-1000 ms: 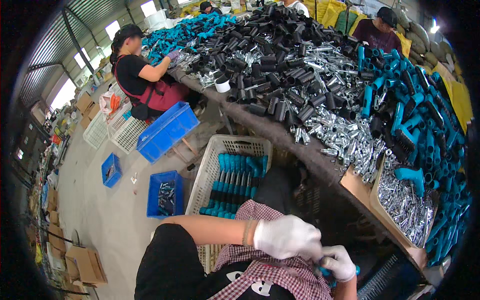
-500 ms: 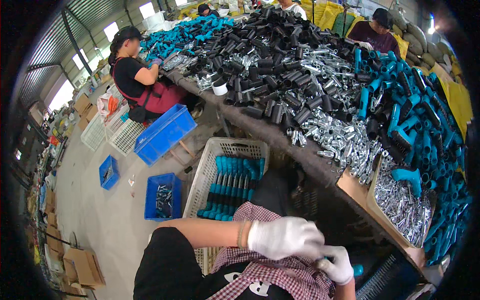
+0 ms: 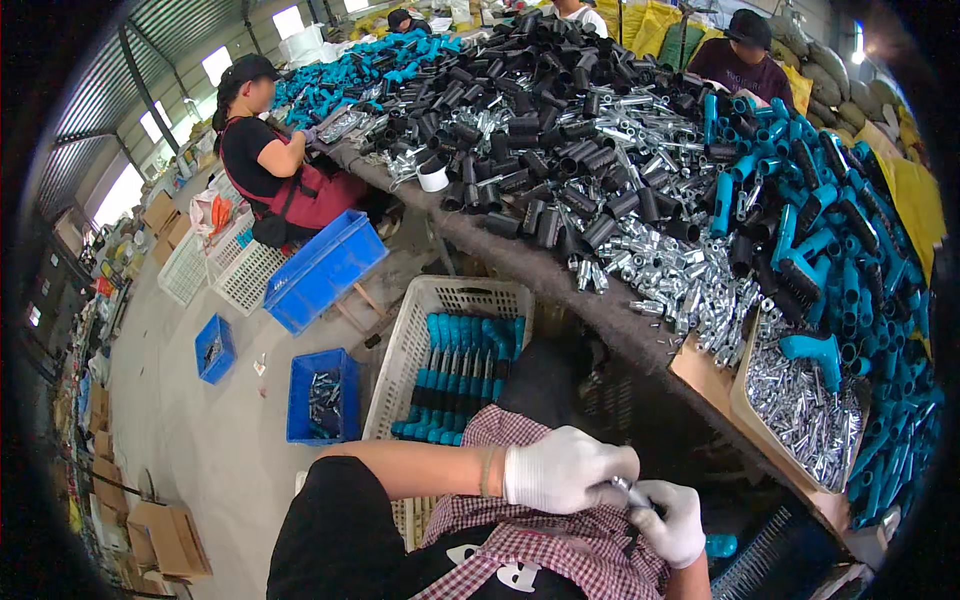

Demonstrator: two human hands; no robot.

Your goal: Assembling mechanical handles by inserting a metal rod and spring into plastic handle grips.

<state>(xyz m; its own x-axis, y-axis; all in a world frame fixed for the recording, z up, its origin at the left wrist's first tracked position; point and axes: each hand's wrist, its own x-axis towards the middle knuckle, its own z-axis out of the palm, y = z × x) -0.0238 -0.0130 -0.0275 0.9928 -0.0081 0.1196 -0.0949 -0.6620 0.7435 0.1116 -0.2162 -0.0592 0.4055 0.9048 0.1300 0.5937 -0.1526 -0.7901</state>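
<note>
My left hand (image 3: 565,472), in a white glove, is closed with its fingertips on a small shiny metal part (image 3: 628,491). Facing it, my right hand (image 3: 672,522), also gloved, is curled shut at the part's other end. A rounded teal handle end (image 3: 720,545) sticks out past the right hand, roughly in line with the metal; the fingers hide the stretch between. Both hands are over a red-and-white checked cloth (image 3: 500,560) on my lap. Beside my left forearm, a white crate (image 3: 395,370) holds a row of teal-and-black handled tools (image 3: 455,375).
A table heaped with black sleeves (image 3: 520,130), silver fittings (image 3: 690,280) and teal handles (image 3: 860,260) stretches ahead. A tray of small metal pins (image 3: 800,410) sits at its near right. Blue bins (image 3: 325,270) stand on the left floor. Co-workers (image 3: 265,150) sit around the table.
My left hand has turned and shifted slightly, and the shiny metal part now shows between the hands. At left, the co-worker's hands have drawn back toward the body.
</note>
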